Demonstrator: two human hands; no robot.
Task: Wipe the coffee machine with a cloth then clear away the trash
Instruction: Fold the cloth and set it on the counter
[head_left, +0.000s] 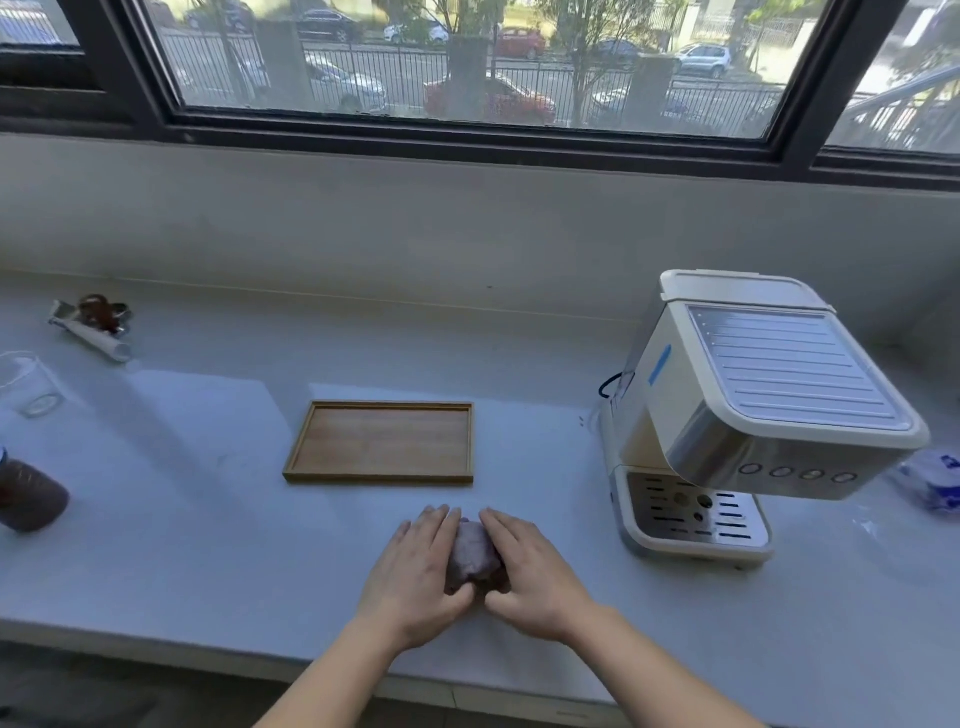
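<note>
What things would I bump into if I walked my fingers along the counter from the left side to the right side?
Clear plastic cup → crumpled brown and white wrapper trash → flat wooden tray → purple cloth bunched between left hand and right hand → cream and silver coffee machine → crinkled blue and white packet.

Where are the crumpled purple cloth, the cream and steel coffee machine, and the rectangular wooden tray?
crumpled purple cloth (471, 552), head view, its bunched top between the hands
cream and steel coffee machine (789, 366), head view, ribbed top plate
rectangular wooden tray (382, 442), head view, bare floor

Office pantry nook: coffee machine (748, 415) on windowside counter (182, 519), street outside.
</note>
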